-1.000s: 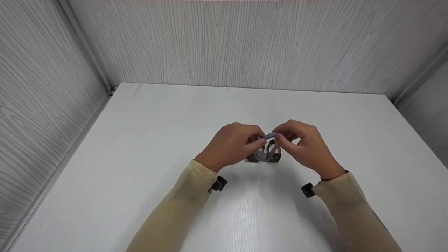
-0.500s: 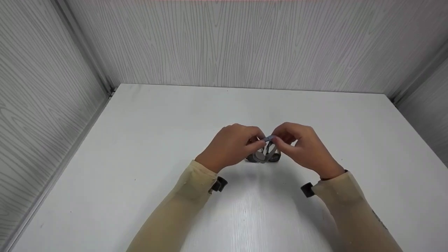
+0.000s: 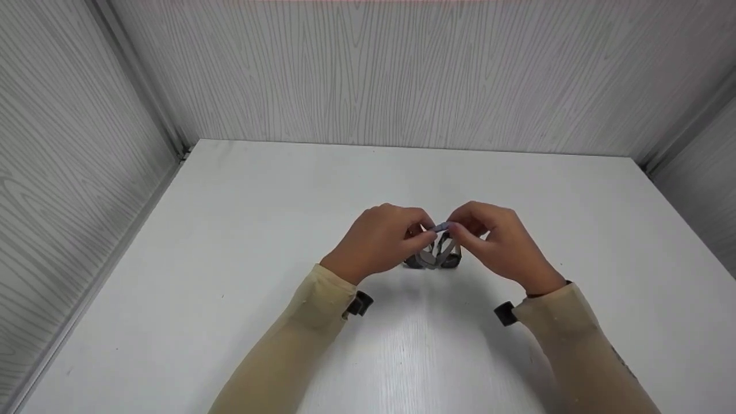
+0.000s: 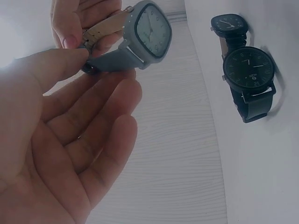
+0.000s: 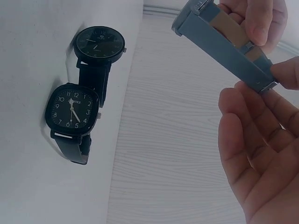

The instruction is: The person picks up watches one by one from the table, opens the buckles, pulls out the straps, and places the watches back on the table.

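Both hands hold a grey-blue wristwatch with a rounded-square face and a tan strap lining. Its strap is closed into a loop, and the face hangs below the fingers in the head view. My left hand pinches the strap near the buckle between thumb and index finger. Opposite it, my right hand pinches the strap with its thumb and fingertips. In the right wrist view the strap's side shows, while the dial faces away. Fingers partly cover the buckle.
Two black watches stand on the white table just beyond the hands: one with a round dial, the other with a rounded-square dial. Wood-grain panels rise at the back and both sides.
The hands stay almost in place, the right one a touch lower and closer to the left than a second ago. The strap piece between the fingertips has tilted slightly.
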The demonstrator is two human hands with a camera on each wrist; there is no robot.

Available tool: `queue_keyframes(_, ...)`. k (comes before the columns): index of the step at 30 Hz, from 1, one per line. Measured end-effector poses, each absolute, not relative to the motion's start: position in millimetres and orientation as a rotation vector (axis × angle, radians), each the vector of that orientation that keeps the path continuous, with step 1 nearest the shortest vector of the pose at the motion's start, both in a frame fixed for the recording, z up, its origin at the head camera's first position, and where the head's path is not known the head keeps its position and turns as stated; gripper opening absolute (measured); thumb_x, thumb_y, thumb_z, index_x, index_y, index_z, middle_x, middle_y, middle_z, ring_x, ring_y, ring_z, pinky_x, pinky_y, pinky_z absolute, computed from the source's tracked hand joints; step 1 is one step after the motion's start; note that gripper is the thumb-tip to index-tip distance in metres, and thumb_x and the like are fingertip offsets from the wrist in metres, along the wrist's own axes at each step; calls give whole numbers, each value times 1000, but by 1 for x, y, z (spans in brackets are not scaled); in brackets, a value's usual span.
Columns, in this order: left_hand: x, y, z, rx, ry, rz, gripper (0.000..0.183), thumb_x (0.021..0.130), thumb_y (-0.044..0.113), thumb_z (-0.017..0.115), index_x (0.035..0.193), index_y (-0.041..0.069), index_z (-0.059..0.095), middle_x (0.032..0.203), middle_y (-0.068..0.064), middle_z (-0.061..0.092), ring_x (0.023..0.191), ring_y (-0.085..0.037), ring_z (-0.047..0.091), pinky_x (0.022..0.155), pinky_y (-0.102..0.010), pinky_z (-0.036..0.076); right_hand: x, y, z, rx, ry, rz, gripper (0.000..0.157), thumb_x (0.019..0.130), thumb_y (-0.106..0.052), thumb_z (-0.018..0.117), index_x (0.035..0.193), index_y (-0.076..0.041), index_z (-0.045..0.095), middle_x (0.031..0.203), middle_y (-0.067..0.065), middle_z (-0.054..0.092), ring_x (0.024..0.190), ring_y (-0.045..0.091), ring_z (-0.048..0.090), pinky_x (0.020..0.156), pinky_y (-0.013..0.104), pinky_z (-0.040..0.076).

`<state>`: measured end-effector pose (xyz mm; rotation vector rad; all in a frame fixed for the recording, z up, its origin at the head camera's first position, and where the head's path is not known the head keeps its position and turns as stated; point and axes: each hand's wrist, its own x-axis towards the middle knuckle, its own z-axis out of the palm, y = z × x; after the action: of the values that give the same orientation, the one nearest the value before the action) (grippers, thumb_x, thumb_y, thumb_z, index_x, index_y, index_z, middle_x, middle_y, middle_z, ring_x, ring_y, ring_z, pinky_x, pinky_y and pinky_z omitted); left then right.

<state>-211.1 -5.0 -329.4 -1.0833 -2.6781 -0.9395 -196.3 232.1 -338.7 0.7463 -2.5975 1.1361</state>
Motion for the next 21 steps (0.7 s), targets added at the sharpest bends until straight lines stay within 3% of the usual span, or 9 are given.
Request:
queue_keyframes(11,-211,-5,-330,-1062,-2660,-926,18,101,23,64,109,14,77,89,6,75,79,-7,65,75,-30,52,-196,233,-339,740,-2653,1123,18,99,-17,69,117,-16,70,96,-7,71,86,9,66,77,31,54)
queue_keyframes(18,-211,-4,-331,-1077,-2654,-881,19,101,22,63,109,15,78,82,7,72,73,-8,60,70,-30,50,-194,234,-335,733,-2642,1122,14,96,-10,72,110,-12,69,95,-5,71,86,11,66,76,30,54)
queue_keyframes(21,-211,-4,-331,-1082,-2652,-873,18,100,22,64,108,15,78,82,7,72,73,-8,60,70,-29,50,-194,233,-334,728,-2638,1099,19,96,-8,73,114,-12,68,95,-5,71,86,10,66,76,30,54)
